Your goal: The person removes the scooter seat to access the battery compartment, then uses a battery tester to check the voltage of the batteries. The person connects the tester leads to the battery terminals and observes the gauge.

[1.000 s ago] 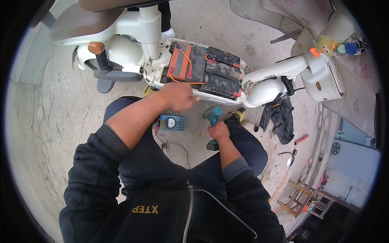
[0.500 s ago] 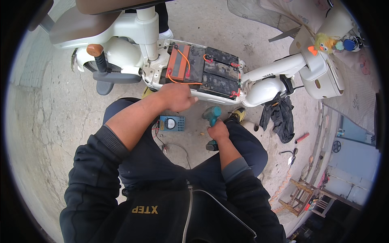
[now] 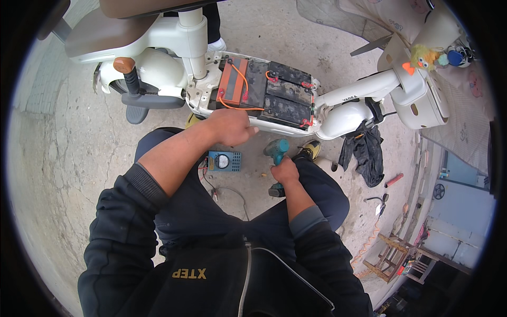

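Observation:
A white electric scooter lies across in front of me, its floorboard frame uncovered. Inside sit an orange-and-grey battery and several black, dusty batteries, joined by orange wires with red terminal caps. My left hand rests by the near edge of that frame, below the orange battery; it is closed, and whatever its curled fingers hold is hidden. Between my knees, my right hand is wrapped round the grip of a teal cordless drill, held off the scooter with its head tilted up.
A blue battery tester with a round dial and leads lies on the concrete between my legs. Black cloth lies by the front wheel. Farther right are a red tube and a wooden stool. Someone's shoe stands beyond the scooter.

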A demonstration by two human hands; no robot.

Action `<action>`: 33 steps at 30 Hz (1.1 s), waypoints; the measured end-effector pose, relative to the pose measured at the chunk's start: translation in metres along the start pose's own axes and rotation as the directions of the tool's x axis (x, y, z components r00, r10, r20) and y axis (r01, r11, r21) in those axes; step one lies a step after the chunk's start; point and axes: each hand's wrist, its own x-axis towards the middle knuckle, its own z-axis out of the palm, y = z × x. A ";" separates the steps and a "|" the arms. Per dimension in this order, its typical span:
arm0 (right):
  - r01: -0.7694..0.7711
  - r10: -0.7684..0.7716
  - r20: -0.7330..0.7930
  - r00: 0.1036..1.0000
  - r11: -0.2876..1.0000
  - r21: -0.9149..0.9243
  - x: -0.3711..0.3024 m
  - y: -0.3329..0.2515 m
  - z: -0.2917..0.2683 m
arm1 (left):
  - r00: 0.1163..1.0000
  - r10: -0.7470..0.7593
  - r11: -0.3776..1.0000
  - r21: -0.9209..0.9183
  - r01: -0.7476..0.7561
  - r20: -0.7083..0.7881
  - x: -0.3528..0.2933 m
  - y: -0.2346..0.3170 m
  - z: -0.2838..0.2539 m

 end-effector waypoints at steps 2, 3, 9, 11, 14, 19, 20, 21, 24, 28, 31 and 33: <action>-0.002 0.002 -0.001 1.000 1.000 -0.003 0.000 -0.001 -0.001 | 1.000 0.017 1.000 0.004 -0.017 -0.009 0.001 -0.001 0.000; -0.006 0.006 0.005 1.000 1.000 -0.002 -0.001 -0.001 -0.002 | 1.000 0.017 1.000 0.001 -0.017 -0.002 0.002 -0.002 0.000; -0.001 0.002 0.025 1.000 1.000 -0.024 0.000 -0.002 -0.003 | 1.000 0.031 0.999 -0.014 -0.031 0.002 0.000 -0.001 -0.002; -0.003 0.003 0.018 1.000 1.000 -0.025 0.001 -0.001 -0.003 | 0.999 0.035 0.999 -0.009 -0.035 -0.002 0.000 0.000 -0.003; 0.004 -0.004 0.003 1.000 1.000 -0.031 0.002 0.000 -0.001 | 0.999 0.007 0.999 0.046 -0.009 0.046 0.000 0.002 -0.004; 0.023 -0.023 0.003 1.000 0.999 -0.029 0.004 0.001 0.001 | 1.000 0.025 1.000 -0.016 -0.024 0.006 -0.002 0.002 -0.005; 0.016 -0.016 0.005 1.000 0.999 -0.040 0.004 0.002 0.002 | 1.000 0.024 1.000 -0.019 -0.023 0.007 -0.002 0.003 -0.005; 0.013 -0.013 0.003 1.000 1.000 -0.029 0.004 0.002 0.002 | 0.999 0.007 1.000 -0.005 -0.007 0.033 -0.001 0.004 -0.005; 0.014 -0.014 0.005 1.000 1.000 -0.026 0.003 0.003 0.002 | 0.999 -0.002 1.000 0.014 0.001 0.052 -0.001 0.005 -0.006; 0.028 -0.027 0.017 0.999 0.999 -0.036 0.002 0.002 0.000 | 0.999 0.043 0.999 0.010 -0.043 -0.018 -0.003 0.004 -0.005; 0.029 -0.029 0.010 1.000 0.999 -0.032 0.002 0.002 0.001 | 0.999 0.039 0.999 0.015 -0.039 -0.020 -0.001 0.003 -0.003; 0.034 -0.034 0.004 0.999 0.999 -0.034 0.003 0.003 0.001 | 0.999 0.038 0.999 0.015 -0.038 -0.027 0.000 0.003 -0.002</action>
